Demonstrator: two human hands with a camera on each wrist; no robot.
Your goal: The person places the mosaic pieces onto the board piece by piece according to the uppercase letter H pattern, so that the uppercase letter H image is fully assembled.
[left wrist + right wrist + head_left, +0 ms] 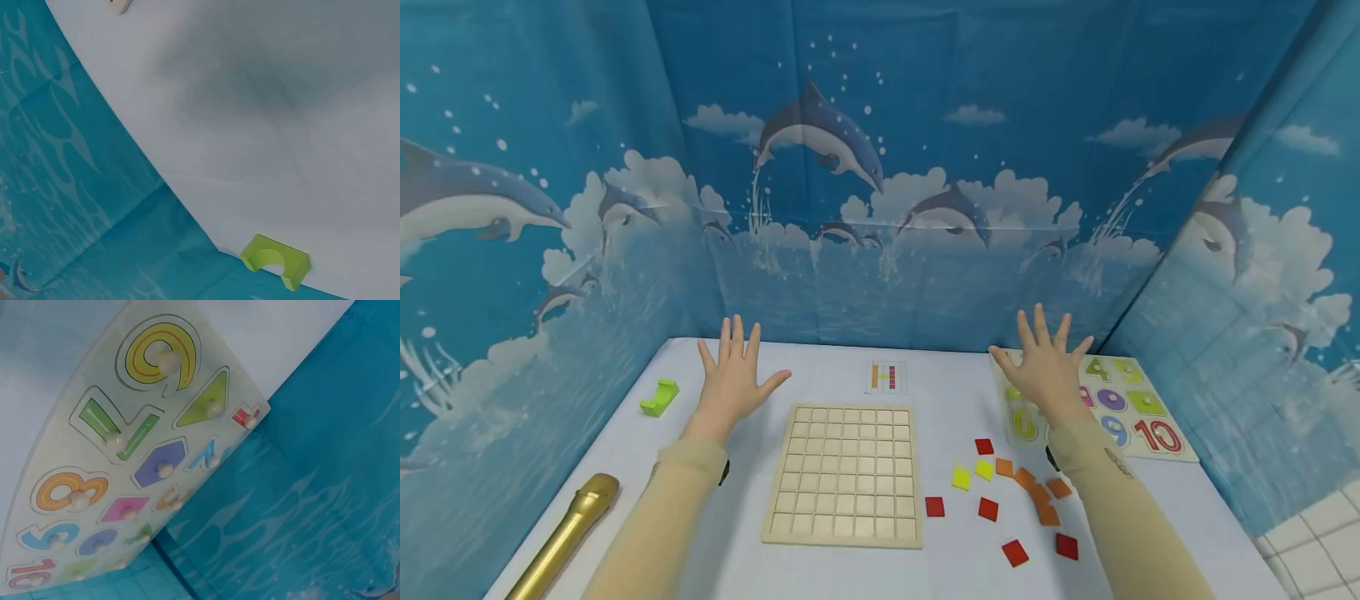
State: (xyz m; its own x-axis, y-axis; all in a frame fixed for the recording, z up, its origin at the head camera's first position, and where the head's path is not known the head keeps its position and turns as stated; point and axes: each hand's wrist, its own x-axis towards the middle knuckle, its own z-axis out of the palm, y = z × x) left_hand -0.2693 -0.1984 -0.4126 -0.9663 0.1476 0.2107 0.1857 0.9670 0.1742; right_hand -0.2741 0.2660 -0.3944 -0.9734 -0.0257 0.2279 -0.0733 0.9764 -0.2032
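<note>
Both hands stretch forward over the tabletop (pixel 827 375), palms seemingly down. The left hand (pixel 733 383) holds nothing: its grip is spread, thumb out towards the grid board (pixel 844 477). A soft shadow in the left wrist view suggests it is raised above the cover. The right hand (pixel 1045 371) is spread as well, fingers fanned over the far left part of the number puzzle (pixel 1186 456); whether it touches the puzzle I cannot tell. With nothing held, both look like a pause between actions.

The grid board lies flat between the forearms, likely placed in the middle so either hand can get to it. To its right are scattered red tiles (pixel 1015 552), yellow tiles (pixel 961 478) and orange tiles (pixel 1048 515), some overlapping, perhaps kept beside the board for easy picking. The small card (pixel 886 377), printed in those same colours, lies beyond the board's far edge, probably so that it stays in sight.

The number puzzle is at the far right, its pieces sitting in cut shapes with wooden knobs (pixel 115 442), presumably for pinching. At the left, the notched green block (pixel 659 398) lies far and the gold microphone (pixel 561 537) near, both apparently set aside.
</note>
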